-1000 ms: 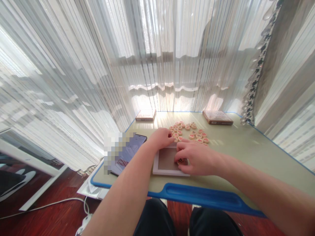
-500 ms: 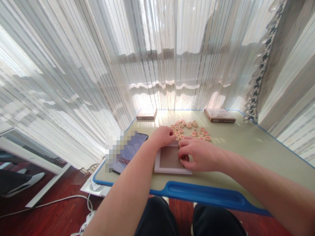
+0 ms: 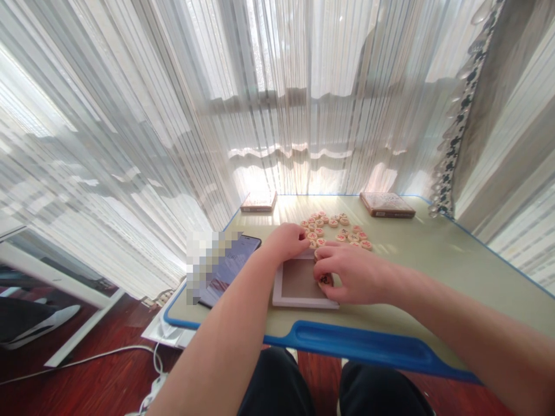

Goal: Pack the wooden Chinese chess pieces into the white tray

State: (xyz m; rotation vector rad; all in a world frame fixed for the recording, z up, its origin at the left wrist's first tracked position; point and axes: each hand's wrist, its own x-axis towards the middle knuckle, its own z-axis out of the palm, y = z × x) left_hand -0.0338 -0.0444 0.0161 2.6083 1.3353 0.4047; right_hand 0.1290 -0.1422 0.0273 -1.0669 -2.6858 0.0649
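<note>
Head view looked down on a pale green desk (image 3: 416, 271) with a blue rim (image 3: 364, 345), and a white-framed tray (image 3: 303, 303) sat near its front edge. The right hand (image 3: 353, 274) curled over the tray's right side, thumb and fingers closed in a tight pinch around a xiangqi piece (image 3: 325, 281), which was mostly hidden by the fingers on the brown inner panel. The left hand (image 3: 284, 242) lay curled at the tray's far edge, beside the cluster of xiangqi pieces (image 3: 336, 229); whether it had hold of a piece could not be told. That cluster of wooden discs with red characters spread toward the desk's far edge, between a flat box (image 3: 259, 202) on the left and another flat box (image 3: 387, 205) on the right. A phone (image 3: 232, 268), partly blurred out, lay near the left edge. The step in hand looked like handling pieces one at a time on the tray, and the pinched piece seemed to call for a careful, square placing.
</note>
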